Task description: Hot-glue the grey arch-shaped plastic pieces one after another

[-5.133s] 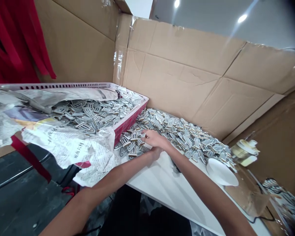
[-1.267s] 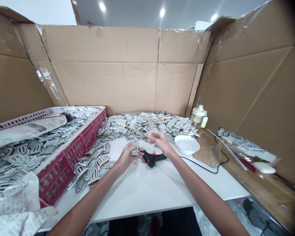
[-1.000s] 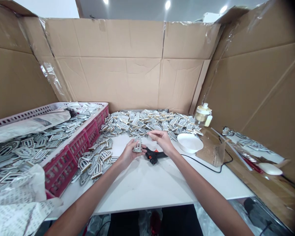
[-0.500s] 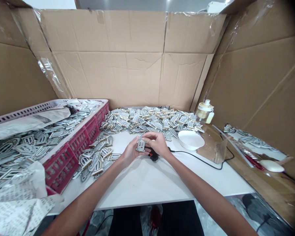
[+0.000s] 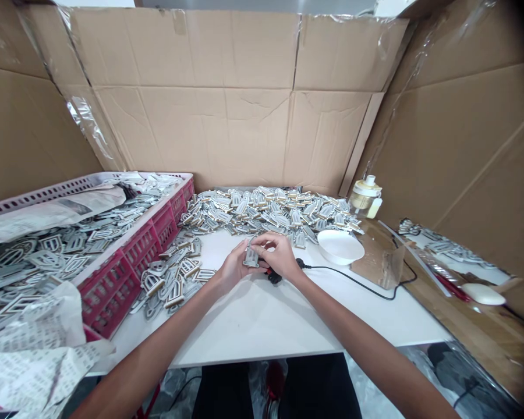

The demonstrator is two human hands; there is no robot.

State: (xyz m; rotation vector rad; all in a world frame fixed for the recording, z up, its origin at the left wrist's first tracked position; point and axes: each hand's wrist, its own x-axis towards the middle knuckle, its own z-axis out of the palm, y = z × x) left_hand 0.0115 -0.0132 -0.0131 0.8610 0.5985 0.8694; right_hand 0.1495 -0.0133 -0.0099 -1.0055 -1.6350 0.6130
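Cardboard walls (image 5: pixel 227 116) round worktop (image 5: pixel 262 326). Red crate (image 5: pixel 126 256) at 9 o'clock, full of grey pcs. Loose pile (image 5: pixel 271 212) at 12. White bowl (image 5: pixel 340 246) at 2. L hand (image 5: pixel 231 270) + R hand (image 5: pixel 279 256) meet at ctr, over black glue gun (image 5: pixel 274 275). Both grips pinched on one grey pc (image 5: pixel 250 256), lifted off worktop.

The newspaper (image 5: pixel 30 364) bears print, but none of it can be read.

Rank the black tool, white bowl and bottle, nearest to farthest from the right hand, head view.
1. Black tool, just beneath the right hand.
2. White bowl, to its right.
3. Bottle, back right, by the cardboard.
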